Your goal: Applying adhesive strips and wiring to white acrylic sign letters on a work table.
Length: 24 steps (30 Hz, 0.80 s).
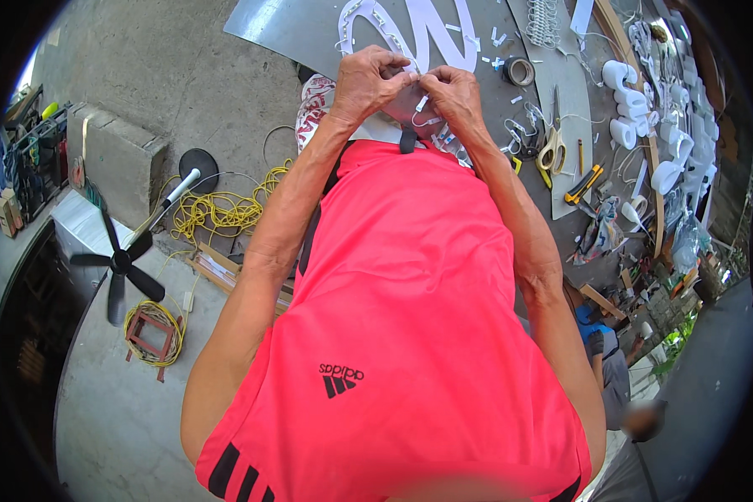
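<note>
My left hand (365,84) and my right hand (453,99) meet at the near edge of a grey metal work table (309,38). Thumb and fingers of both are pinched on a thin wire, though the exact spot between the fingertips is too small to make out. From there hangs a small white LED module (421,105), with more wire below it by my waist. Just beyond my fingers lie flat white letter shapes (431,38). A row of similar modules (385,21) runs along the left one.
On the table's right are a roll of black tape (519,72), scissors (552,151), an orange-black utility knife (584,184) and white cut-out letters (632,100). Left on the floor stand a black-bladed fan (121,262) and coiled yellow cord (217,213). Another person (615,368) is at lower right.
</note>
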Each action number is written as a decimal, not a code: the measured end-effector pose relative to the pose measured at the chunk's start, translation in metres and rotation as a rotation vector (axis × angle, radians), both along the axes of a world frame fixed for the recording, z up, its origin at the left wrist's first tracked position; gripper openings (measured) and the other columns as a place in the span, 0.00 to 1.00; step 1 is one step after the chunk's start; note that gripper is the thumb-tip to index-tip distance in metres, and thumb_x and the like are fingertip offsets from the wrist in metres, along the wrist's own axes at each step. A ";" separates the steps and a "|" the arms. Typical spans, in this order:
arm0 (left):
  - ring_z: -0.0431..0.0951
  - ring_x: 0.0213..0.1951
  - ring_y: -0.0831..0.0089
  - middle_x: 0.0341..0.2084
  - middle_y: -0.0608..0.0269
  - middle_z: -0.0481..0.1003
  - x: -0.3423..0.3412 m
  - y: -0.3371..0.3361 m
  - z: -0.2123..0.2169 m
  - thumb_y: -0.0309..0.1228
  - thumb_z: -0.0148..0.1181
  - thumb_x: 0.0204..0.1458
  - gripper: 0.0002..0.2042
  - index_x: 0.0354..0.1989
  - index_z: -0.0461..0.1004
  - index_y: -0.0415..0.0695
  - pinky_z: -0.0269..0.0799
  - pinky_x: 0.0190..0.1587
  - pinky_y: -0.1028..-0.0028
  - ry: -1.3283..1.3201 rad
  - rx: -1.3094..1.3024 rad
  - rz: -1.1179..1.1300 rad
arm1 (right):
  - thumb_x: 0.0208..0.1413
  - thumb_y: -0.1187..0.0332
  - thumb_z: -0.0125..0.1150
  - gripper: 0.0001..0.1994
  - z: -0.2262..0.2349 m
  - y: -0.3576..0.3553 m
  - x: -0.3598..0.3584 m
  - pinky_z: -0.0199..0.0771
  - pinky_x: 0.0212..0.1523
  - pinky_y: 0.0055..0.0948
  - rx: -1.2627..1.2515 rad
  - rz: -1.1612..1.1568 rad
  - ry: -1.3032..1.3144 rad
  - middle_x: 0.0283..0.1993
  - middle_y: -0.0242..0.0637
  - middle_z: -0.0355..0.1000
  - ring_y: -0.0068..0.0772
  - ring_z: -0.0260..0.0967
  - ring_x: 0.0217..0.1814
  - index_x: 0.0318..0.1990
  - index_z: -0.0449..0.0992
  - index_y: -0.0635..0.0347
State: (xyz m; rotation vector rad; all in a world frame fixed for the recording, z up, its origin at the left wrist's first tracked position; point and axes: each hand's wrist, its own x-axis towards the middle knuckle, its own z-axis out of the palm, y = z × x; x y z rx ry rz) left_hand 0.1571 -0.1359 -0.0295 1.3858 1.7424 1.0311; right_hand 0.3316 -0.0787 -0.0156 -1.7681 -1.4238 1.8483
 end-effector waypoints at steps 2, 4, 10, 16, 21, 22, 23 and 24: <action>0.81 0.28 0.74 0.28 0.60 0.82 0.004 0.001 0.003 0.34 0.74 0.47 0.13 0.38 0.85 0.42 0.77 0.32 0.76 0.008 -0.023 0.002 | 0.52 0.65 0.62 0.12 -0.003 -0.002 -0.001 0.77 0.24 0.26 0.062 0.021 -0.013 0.24 0.38 0.78 0.25 0.76 0.23 0.31 0.82 0.68; 0.81 0.26 0.75 0.26 0.61 0.82 0.009 0.002 0.004 0.37 0.72 0.49 0.13 0.38 0.85 0.41 0.76 0.31 0.76 0.061 -0.057 0.067 | 0.52 0.65 0.62 0.12 -0.004 -0.003 -0.002 0.77 0.24 0.25 0.124 0.042 -0.026 0.25 0.37 0.79 0.25 0.76 0.24 0.31 0.82 0.68; 0.81 0.24 0.77 0.23 0.59 0.83 0.007 0.007 -0.006 0.39 0.71 0.51 0.14 0.36 0.85 0.38 0.75 0.29 0.76 -0.184 -0.271 0.199 | 0.58 0.67 0.61 0.11 0.006 -0.004 -0.001 0.75 0.23 0.21 0.018 0.047 0.090 0.27 0.37 0.79 0.26 0.79 0.25 0.37 0.80 0.68; 0.80 0.23 0.78 0.23 0.59 0.83 0.012 0.012 0.002 0.35 0.70 0.51 0.11 0.34 0.85 0.38 0.75 0.28 0.75 -0.088 -0.284 0.231 | 0.62 0.63 0.64 0.14 0.010 -0.004 -0.003 0.70 0.19 0.16 -0.084 -0.008 0.224 0.30 0.39 0.79 0.25 0.79 0.25 0.41 0.78 0.70; 0.81 0.25 0.74 0.24 0.59 0.83 0.015 0.011 0.010 0.33 0.69 0.52 0.09 0.35 0.84 0.40 0.76 0.30 0.74 -0.088 -0.259 0.215 | 0.58 0.68 0.64 0.10 0.007 -0.004 -0.003 0.71 0.18 0.20 0.022 -0.052 0.151 0.27 0.37 0.78 0.25 0.77 0.20 0.37 0.79 0.69; 0.82 0.27 0.72 0.26 0.58 0.83 0.014 0.011 0.011 0.32 0.68 0.52 0.09 0.37 0.84 0.40 0.76 0.32 0.73 -0.149 -0.227 0.187 | 0.58 0.68 0.64 0.10 0.006 -0.003 -0.004 0.71 0.18 0.20 0.023 -0.052 0.152 0.27 0.37 0.78 0.25 0.77 0.20 0.37 0.79 0.69; 0.82 0.27 0.72 0.26 0.58 0.83 0.013 0.008 0.006 0.32 0.68 0.52 0.09 0.37 0.84 0.40 0.76 0.32 0.73 -0.149 -0.226 0.189 | 0.57 0.68 0.64 0.09 0.005 -0.002 -0.005 0.71 0.18 0.20 0.015 -0.044 0.158 0.26 0.37 0.78 0.23 0.75 0.19 0.35 0.80 0.68; 0.82 0.28 0.70 0.28 0.57 0.82 0.012 0.004 0.000 0.29 0.67 0.51 0.09 0.40 0.83 0.40 0.77 0.33 0.73 -0.029 -0.086 0.178 | 0.56 0.68 0.65 0.09 0.004 -0.001 -0.005 0.70 0.17 0.21 0.007 -0.037 0.163 0.25 0.36 0.77 0.22 0.74 0.18 0.33 0.80 0.68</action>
